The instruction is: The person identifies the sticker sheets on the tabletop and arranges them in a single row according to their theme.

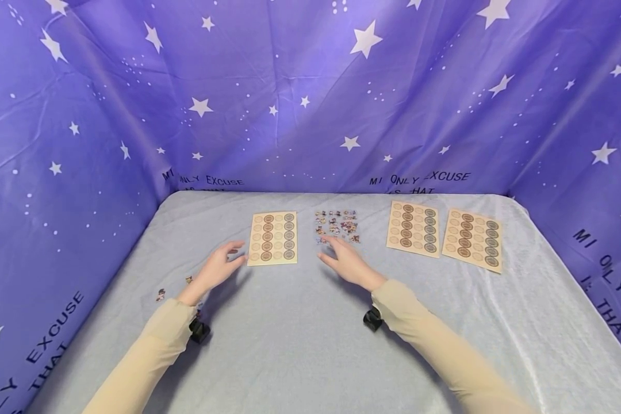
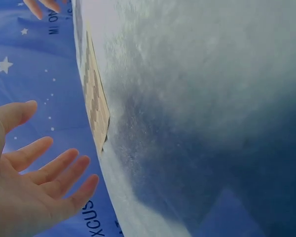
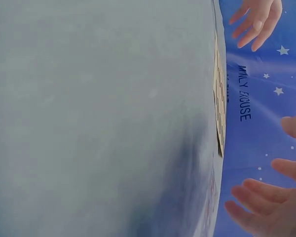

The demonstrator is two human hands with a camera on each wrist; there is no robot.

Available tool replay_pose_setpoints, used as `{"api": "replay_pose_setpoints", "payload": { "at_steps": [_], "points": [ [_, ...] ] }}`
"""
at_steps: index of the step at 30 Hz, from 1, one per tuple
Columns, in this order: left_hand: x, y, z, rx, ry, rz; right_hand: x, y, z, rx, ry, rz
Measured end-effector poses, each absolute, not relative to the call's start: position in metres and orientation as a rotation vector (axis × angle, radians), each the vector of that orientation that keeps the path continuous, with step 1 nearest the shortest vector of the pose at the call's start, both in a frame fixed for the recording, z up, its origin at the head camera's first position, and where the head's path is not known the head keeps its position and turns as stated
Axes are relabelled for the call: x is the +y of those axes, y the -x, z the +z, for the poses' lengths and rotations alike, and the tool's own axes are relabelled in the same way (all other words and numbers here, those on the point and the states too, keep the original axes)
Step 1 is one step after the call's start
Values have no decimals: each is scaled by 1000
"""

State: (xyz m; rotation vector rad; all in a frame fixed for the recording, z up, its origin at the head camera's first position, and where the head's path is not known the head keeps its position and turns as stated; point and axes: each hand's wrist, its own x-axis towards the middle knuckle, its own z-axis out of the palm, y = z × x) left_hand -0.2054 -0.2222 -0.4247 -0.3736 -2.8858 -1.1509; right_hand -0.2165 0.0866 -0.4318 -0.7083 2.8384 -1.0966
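In the head view, a beige sheet printed with rows of round labels [image 1: 272, 238] lies flat at the middle of the table. My left hand [image 1: 217, 269] is just left of it, fingers spread and relaxed, holding nothing; the left wrist view shows this hand [image 2: 44, 187] with its fingers apart. To the sheet's right is a patch of small colourful cartoon figures [image 1: 335, 221], seemingly on a clear sheet. Over its near edge reaches my right hand [image 1: 349, 261], fingers loosely extended. The right wrist view shows that hand [image 3: 271, 202] with nothing in it.
Two more beige label sheets, one [image 1: 413, 229] beside the other [image 1: 472, 240], lie at the right. Small loose figures [image 1: 160, 295] lie near the left forearm. A grey-blue cloth [image 1: 290, 345] covers the table; purple star-patterned curtains [image 1: 310, 75] enclose its back and sides.
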Motion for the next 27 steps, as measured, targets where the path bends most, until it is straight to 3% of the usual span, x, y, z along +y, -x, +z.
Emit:
{"api": "replay_pose_setpoints", "payload": {
  "at_steps": [27],
  "points": [
    [-217, 253, -437, -2840, 239, -1323, 27, 258, -444, 2642, 444, -1490]
  ]
}}
